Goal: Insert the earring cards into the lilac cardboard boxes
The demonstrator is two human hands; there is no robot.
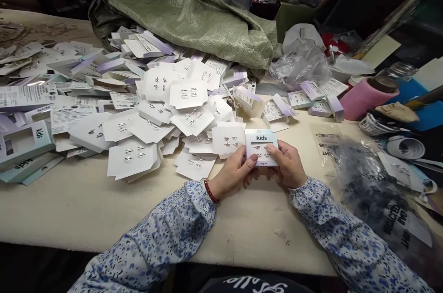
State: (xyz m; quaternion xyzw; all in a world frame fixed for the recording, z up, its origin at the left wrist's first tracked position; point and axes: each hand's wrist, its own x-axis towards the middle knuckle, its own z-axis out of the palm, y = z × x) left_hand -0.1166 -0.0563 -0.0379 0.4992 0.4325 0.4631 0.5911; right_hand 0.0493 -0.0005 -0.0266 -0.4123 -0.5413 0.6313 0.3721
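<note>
Steadying the ring-set box (pixel 262 139) beside the loose ring cards (pixel 183 120), the left hand (pixel 232 174) and right hand (pixel 291 166), both partly curled, pinch its sides (seemingly a fitting or checking step), and the next move likely calls for light pressure.

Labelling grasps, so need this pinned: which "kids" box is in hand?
The "kids" box gripped between the left hand and right hand, its windowed front facing the camera. The other "kids" boxes lie at the picture's left, touched by neither.
</note>
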